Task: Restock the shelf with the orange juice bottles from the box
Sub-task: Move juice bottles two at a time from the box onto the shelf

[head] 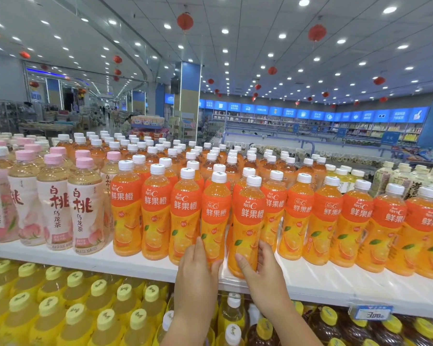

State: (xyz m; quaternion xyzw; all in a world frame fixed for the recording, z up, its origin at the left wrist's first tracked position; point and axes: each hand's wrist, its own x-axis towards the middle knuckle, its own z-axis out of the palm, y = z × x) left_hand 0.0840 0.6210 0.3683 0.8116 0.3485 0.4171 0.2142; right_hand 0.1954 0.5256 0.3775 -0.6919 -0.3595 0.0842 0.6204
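- My right hand (263, 265) wraps the foot of an orange juice bottle (251, 216) standing at the front edge of the shelf (323, 278), thumb in front and fingers curled behind.
- My left hand (198, 265) is on the neighbouring bottle (215, 216). Thumb and fingers seem to clasp its base, though their far side is hidden.
- Both are full, so I'd judge them weighty and tippy held this low. The thin plastic gives, and the glossy sleeve may slip.
- A firmer hold would be mid-body, below the shoulder.
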